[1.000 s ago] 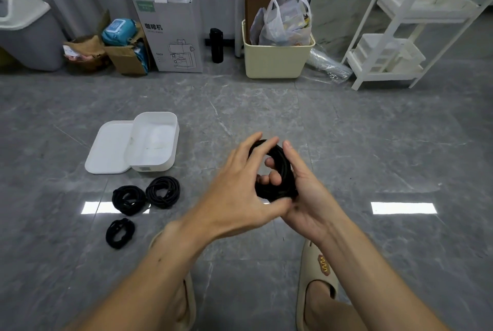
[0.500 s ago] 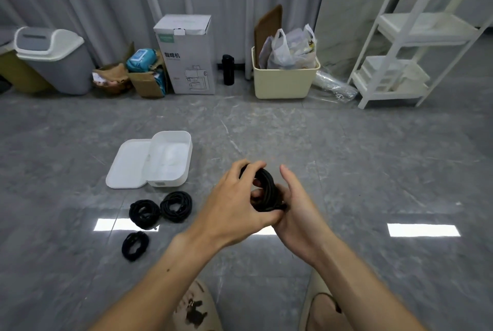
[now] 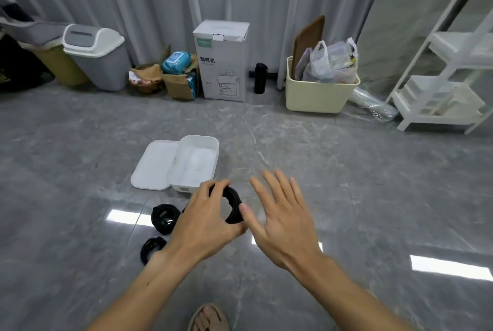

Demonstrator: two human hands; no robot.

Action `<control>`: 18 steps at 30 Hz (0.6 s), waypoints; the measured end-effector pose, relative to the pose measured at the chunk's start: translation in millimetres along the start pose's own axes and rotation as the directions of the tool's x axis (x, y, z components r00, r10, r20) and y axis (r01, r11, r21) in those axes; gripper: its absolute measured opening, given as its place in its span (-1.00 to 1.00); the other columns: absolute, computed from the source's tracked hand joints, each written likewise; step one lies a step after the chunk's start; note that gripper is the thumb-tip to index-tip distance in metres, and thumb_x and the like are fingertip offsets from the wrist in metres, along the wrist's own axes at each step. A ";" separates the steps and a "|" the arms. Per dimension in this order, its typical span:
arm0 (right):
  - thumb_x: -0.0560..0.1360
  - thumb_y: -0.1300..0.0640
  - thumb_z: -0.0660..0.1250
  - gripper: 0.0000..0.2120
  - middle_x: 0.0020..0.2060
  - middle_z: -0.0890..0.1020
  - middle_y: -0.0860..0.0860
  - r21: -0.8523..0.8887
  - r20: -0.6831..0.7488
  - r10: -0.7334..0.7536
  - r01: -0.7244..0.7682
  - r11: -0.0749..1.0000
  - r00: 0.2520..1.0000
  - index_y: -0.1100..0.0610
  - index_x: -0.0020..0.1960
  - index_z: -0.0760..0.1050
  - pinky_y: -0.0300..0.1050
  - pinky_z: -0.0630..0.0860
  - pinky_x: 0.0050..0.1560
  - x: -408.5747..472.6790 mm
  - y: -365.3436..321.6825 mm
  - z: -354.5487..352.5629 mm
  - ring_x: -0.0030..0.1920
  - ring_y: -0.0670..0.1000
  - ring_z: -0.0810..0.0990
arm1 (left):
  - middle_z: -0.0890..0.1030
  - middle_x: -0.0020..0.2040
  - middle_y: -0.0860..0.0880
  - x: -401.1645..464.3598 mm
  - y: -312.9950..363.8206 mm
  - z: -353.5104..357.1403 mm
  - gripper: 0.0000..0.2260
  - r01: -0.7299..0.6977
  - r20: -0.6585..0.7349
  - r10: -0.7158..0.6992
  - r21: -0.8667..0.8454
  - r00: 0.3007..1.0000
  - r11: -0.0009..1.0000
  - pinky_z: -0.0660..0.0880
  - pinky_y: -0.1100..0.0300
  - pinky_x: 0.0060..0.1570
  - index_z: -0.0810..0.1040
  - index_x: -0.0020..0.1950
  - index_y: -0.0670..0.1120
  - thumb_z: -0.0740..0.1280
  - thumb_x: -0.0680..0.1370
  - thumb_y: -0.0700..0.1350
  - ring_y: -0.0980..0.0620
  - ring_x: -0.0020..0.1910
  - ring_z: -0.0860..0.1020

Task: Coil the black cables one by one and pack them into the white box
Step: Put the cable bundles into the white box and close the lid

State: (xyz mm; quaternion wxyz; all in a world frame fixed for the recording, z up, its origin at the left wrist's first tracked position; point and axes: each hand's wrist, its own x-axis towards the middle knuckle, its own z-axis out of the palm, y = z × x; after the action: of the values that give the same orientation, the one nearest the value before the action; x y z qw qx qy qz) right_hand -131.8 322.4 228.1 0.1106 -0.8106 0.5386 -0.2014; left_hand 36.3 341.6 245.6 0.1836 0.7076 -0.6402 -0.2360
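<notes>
While gripped in the curled fingers [image 3: 213, 191] of the left hand [image 3: 205, 221], black cable coil [image 3: 233, 205] up in the air, near the front edge of the white box [image 3: 197, 165]. Thumb of that left hand tucked under the coil. Right hand [image 3: 282, 218] just beside the coil, flat and spread wide, holding nothing, thumb tip close to the black loops. White box sitting open on the grey floor [image 3: 346, 183], its lid [image 3: 156, 165] flat on the left side, touching it. Two more black coils on the floor, partly hidden by the left arm: bigger coil [image 3: 164, 217] near the box, smaller coil [image 3: 150, 248] closer. Far back by the curtain, a grey bin [image 3: 97, 55], a tall cardboard box [image 3: 222, 61], a black bottle [image 3: 260, 78] and a cream tub [image 3: 317, 95] with bags.
</notes>
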 end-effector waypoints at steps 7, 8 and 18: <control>0.66 -0.31 -0.14 -0.36 0.57 0.28 0.03 -0.052 0.067 -0.119 0.123 0.991 0.991 0.01 0.57 0.26 0.03 -0.08 0.56 36.3 -25.3 76.9 0.60 0.04 0.10 | 0.27 0.44 0.11 16.4 -86.3 4.8 -0.22 0.123 -0.044 -0.124 -0.043 0.991 0.992 0.47 0.03 0.27 0.21 0.51 0.11 0.47 0.39 0.26 0.05 0.39 0.37; 0.66 -0.31 -0.14 -0.36 0.57 0.27 0.03 -0.058 0.086 -0.129 0.134 0.989 0.988 0.02 0.58 0.24 0.02 -0.09 0.57 39.3 -27.3 88.8 0.60 0.05 0.10 | 0.27 0.44 0.10 17.7 -99.1 8.6 -0.21 0.147 -0.042 -0.148 -0.038 0.988 0.988 0.47 0.02 0.27 0.20 0.51 0.12 0.47 0.39 0.27 0.04 0.40 0.36; 0.64 -0.29 -0.08 -0.35 0.59 0.19 0.06 -0.096 0.201 -0.173 0.195 0.976 0.964 0.05 0.60 0.19 0.03 -0.14 0.59 44.8 -18.4 221.7 0.61 0.08 0.07 | 0.14 0.56 -0.02 28.5 -213.4 104.8 -0.19 0.345 0.078 -0.345 0.019 0.935 0.938 0.31 0.03 0.41 0.12 0.59 0.03 0.43 0.47 0.23 -0.07 0.52 0.19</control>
State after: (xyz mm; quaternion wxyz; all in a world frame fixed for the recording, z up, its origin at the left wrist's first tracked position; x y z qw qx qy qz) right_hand -2.6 280.2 46.4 0.0959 -0.8778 0.4583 -0.1008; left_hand 153.5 341.8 36.8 0.1120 0.7995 -0.5134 -0.2911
